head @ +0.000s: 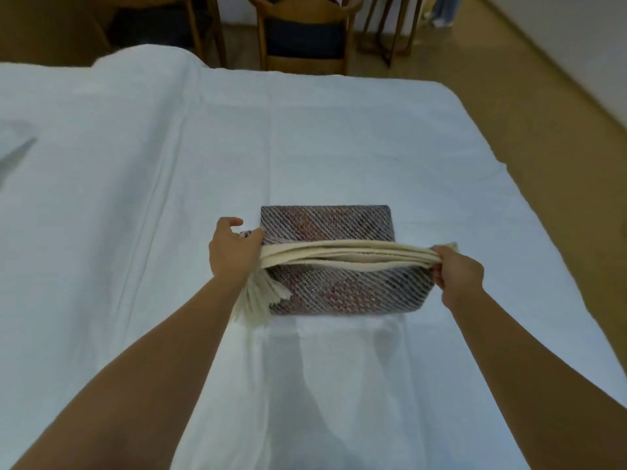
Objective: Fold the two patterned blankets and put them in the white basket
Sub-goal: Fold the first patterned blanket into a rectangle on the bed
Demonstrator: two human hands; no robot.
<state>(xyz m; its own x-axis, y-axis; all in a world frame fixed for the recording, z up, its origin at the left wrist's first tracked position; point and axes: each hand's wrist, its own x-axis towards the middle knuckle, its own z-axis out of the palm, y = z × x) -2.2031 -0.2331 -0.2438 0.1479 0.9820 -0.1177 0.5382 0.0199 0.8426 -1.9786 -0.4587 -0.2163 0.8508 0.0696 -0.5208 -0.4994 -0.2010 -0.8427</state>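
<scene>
A patterned blanket (342, 290) with diagonal grey, purple and red weave lies folded into a small rectangle on the white bed sheet (169, 198). Its cream edges bunch together across the middle, and a cream fringe hangs at its left end. My left hand (232, 254) grips the left end of the bundle. My right hand (456, 276) pinches the right end. The near half is lifted a little off the bed between the hands. No second blanket and no white basket appear in the view.
The bed fills most of the view. A wooden chair (305, 32) with a dark seat stands past the far edge. The wooden floor (543, 113) runs along the right side. A pale object (17, 144) sits at the bed's left edge.
</scene>
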